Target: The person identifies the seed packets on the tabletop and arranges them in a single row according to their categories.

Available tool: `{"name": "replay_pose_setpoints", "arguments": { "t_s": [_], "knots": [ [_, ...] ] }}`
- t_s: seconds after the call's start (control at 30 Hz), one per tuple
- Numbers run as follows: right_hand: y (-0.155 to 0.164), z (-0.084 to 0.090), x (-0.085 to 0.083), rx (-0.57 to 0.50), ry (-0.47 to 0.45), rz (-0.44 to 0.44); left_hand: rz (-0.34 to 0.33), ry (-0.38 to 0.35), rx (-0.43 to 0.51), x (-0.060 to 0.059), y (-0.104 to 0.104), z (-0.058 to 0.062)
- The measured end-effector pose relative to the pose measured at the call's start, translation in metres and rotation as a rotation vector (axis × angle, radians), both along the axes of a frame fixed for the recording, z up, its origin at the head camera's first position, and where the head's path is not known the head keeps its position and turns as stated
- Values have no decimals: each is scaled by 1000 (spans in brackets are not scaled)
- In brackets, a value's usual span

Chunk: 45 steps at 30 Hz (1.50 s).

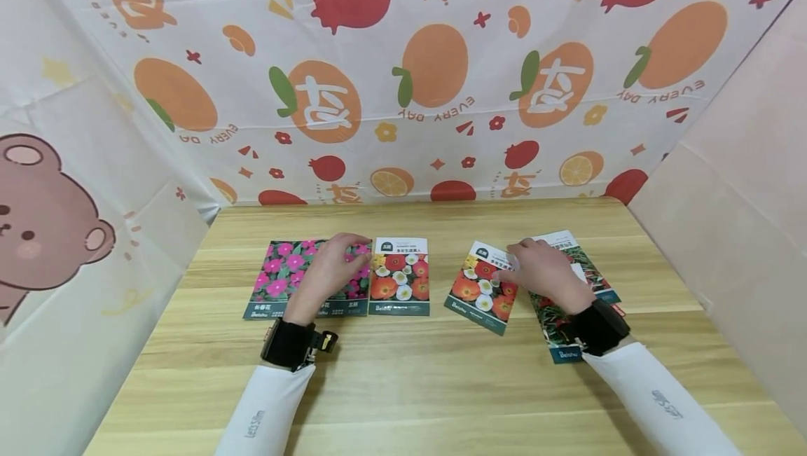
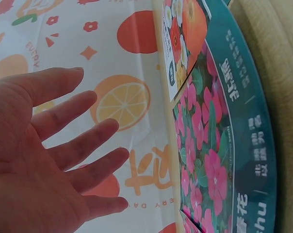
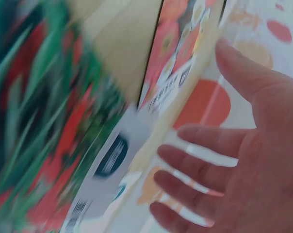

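Observation:
My left hand (image 1: pixel 329 268) hovers over the pink-flower seed packets (image 1: pixel 277 277), which lie overlapped at the left. In the left wrist view its fingers are spread and relaxed, with nothing between them. A poppy seed packet (image 1: pixel 400 286) lies squarely beside the pink ones. Another poppy packet (image 1: pixel 484 291) lies tilted to the right of it, its upper corner close to the fingertips of my right hand (image 1: pixel 547 268). That hand's fingers appear loosely extended in the right wrist view, above red-and-green seed packets (image 1: pixel 589 270) that it partly hides.
Everything lies on a light wooden table (image 1: pixel 403 386). A fruit-printed cloth (image 1: pixel 435 155) hangs along the back edge, and pale sheets with a bear print (image 1: pixel 44 225) close off the left side. Each wrist wears a black strap (image 1: pixel 288 345).

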State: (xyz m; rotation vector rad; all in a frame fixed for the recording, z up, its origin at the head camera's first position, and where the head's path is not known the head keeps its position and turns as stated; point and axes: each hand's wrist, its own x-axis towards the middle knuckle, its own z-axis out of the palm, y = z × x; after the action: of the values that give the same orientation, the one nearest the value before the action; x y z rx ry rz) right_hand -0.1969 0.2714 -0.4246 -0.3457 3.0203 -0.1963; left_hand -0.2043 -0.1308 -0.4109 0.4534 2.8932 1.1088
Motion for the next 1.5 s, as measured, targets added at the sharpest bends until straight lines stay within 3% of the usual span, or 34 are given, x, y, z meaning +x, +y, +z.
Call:
{"name": "replay_pose_setpoints", "arguments": {
  "t_s": [0.3,0.67,0.83,1.1,1.3,1.5],
  "knots": [
    [-17,-5,-4,116,-50,-14,-9,2,-7,0,3,-1],
    [-19,-2,-20,76,-122,-21,-6,16,-16,0,2,-2],
    [-14,-4,-23,37,-102,-42,-14,27,-18,1,2,-4],
    [-8,-6,-23,-91,-14,2,-6,31,-24,-1,4,-5],
    [-2,-4,-29,-268,-73,3,-5,32,-29,-3,4,-6],
    [4,9,-31,-479,-153,7,-24,29,-16,-2,5,-6]
  ]
}}
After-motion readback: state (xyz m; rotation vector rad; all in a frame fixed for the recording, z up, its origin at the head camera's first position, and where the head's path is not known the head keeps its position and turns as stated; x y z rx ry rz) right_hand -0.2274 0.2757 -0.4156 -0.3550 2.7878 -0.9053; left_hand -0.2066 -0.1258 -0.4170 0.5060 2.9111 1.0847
